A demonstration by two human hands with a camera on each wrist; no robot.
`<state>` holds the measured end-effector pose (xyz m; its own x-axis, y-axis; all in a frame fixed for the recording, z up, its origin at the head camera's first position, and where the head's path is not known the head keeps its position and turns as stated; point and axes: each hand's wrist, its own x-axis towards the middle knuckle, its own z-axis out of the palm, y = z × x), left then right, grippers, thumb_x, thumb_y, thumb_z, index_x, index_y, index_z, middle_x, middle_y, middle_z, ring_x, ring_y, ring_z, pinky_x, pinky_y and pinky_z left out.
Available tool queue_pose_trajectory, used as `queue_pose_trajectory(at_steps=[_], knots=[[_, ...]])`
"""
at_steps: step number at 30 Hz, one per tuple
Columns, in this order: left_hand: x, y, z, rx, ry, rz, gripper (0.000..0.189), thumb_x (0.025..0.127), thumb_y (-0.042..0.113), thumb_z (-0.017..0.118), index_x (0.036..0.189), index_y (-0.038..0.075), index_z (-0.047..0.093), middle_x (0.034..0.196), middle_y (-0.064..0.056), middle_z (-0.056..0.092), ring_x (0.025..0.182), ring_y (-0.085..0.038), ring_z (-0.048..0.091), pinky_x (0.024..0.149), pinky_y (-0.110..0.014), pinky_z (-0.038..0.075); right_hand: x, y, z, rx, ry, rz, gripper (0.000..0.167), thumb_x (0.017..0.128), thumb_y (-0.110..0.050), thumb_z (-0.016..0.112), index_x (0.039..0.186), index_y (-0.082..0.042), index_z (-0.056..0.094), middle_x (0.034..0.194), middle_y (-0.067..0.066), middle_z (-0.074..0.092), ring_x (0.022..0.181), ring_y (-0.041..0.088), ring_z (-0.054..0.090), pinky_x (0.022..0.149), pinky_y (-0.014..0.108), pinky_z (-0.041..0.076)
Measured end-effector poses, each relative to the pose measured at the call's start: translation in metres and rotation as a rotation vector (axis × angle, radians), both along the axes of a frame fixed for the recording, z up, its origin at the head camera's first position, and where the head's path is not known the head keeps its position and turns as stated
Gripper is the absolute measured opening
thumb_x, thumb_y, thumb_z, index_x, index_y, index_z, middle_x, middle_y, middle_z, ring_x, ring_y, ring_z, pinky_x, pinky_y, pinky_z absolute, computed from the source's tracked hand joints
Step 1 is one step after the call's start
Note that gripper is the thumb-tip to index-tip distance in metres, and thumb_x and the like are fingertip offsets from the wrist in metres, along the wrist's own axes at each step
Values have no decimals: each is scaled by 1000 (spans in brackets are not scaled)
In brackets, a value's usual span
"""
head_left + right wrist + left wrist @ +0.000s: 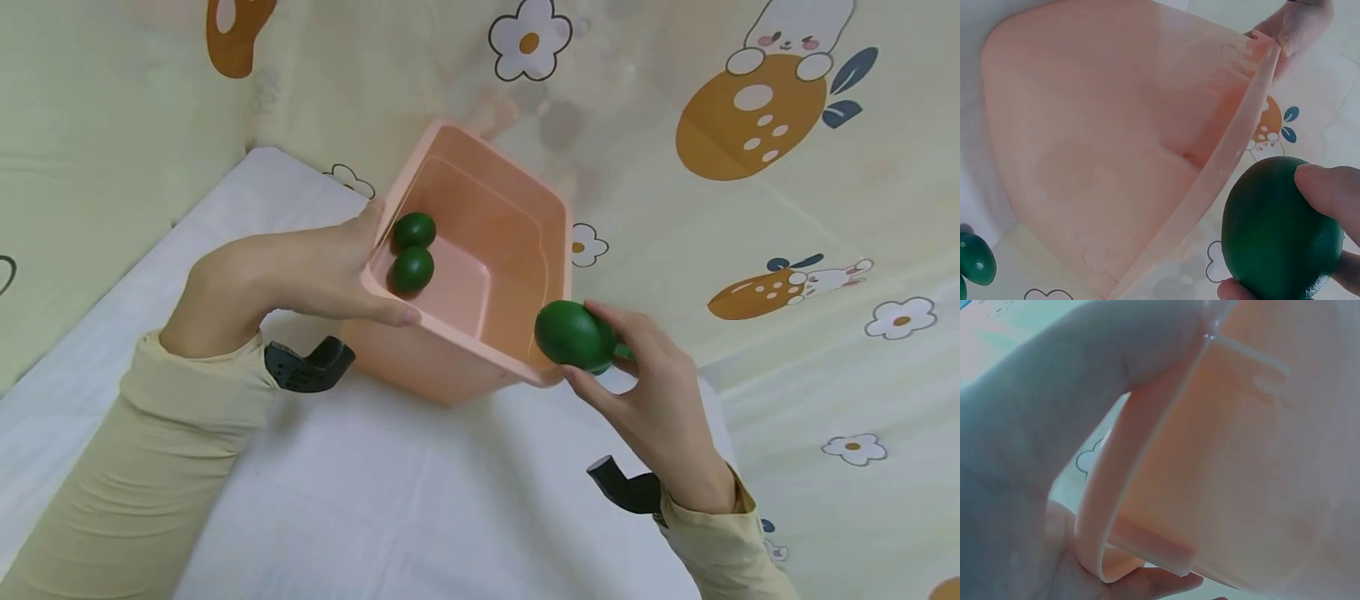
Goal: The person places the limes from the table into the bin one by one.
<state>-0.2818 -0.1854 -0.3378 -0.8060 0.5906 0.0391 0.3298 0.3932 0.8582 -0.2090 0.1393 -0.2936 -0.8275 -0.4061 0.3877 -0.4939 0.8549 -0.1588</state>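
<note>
A salmon-pink plastic bin (442,358) stands tilted, its mouth toward the head camera. My left hand (300,267) grips its rim at the left corner; the left wrist view shows the hand round the rim (1116,481). Inside, against the left wall, two smooth green egg-shaped objects (412,268) lie touching each other. My right hand (660,392) pinches a similar green egg-shaped object (566,333) between thumb and fingers, at the bin's right corner. In the right wrist view this held object (1282,231) is beside the rim, outside the bin wall.
More green egg-shaped objects (977,259) lie at the left edge of the right wrist view, partly cut off. A white surface (420,500) lies under the bin. Patterned cloth (637,208) with flowers and rabbits hangs behind. A black wrist device (307,367) sits at each cuff.
</note>
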Motion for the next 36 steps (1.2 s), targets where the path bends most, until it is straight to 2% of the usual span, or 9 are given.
queue_pose_trajectory(at_steps=[2, 5, 11, 17, 21, 24, 27, 33, 36], knots=[[-1, 3, 0, 19, 10, -11, 109, 80, 41, 73, 147, 18, -11, 151, -7, 21, 137, -18, 28, 112, -43, 25, -1, 0, -1, 12, -12, -4, 71, 69, -6, 84, 132, -9, 52, 122, 7, 58, 105, 21, 60, 75, 35, 55], [-2, 8, 0, 22, 12, -15, 109, 80, 39, 73, 146, 18, -10, 150, -6, 22, 136, -18, 29, 111, -43, 26, -1, 1, -3, 17, -26, -7, 70, 70, -9, 84, 132, -9, 52, 122, 7, 58, 104, 21, 61, 74, 38, 56], [-2, 11, 2, -49, 0, 6, 108, 80, 46, 72, 146, 12, -6, 150, -7, 24, 136, -20, 30, 111, -45, 27, 2, 5, -4, -21, -26, 8, 63, 73, -6, 81, 129, -7, 54, 117, 6, 60, 99, 19, 65, 77, 32, 55], [1, 10, 4, -49, -3, 9, 107, 79, 48, 71, 146, 11, -4, 149, -8, 25, 134, -20, 32, 109, -46, 29, 5, 15, -2, -122, -2, -33, 55, 75, -1, 77, 126, -10, 59, 115, 4, 62, 98, 16, 64, 81, 19, 51], [3, 8, 4, 41, -38, -17, 92, 81, 36, 74, 140, 11, 7, 129, -6, 40, 120, -18, 45, 104, -40, 31, 7, 27, -4, -213, -1, -112, 48, 79, -1, 74, 123, -13, 61, 112, 2, 63, 99, 8, 64, 80, 14, 50], [3, 8, 4, 147, -75, -63, 77, 82, 23, 74, 131, 14, 15, 114, -5, 42, 105, -17, 52, 98, -35, 35, 8, 37, -7, -275, -8, -172, 44, 81, -3, 72, 122, -11, 61, 111, 1, 62, 98, -3, 61, 79, 12, 50], [2, 11, 4, 165, -66, -79, 73, 82, 22, 74, 128, 15, 18, 113, -4, 42, 102, -16, 50, 95, -34, 36, 8, 52, -14, -285, 1, -220, 42, 82, -5, 72, 122, -9, 61, 111, 3, 62, 97, -9, 58, 79, 10, 49], [2, 15, 4, 159, -69, -78, 75, 80, 23, 76, 129, 15, 20, 118, -6, 44, 108, -15, 51, 98, -37, 37, 2, 83, -27, -225, 14, -308, 44, 83, -13, 73, 124, -9, 59, 114, 5, 62, 99, 8, 63, 78, 7, 47], [2, 15, 4, 158, -78, -76, 81, 80, 24, 76, 134, 16, 17, 124, -7, 40, 115, -19, 48, 99, -40, 38, -1, 96, -31, -205, 11, -344, 46, 84, -15, 72, 126, -8, 57, 118, 7, 61, 101, 20, 64, 80, 15, 51]])
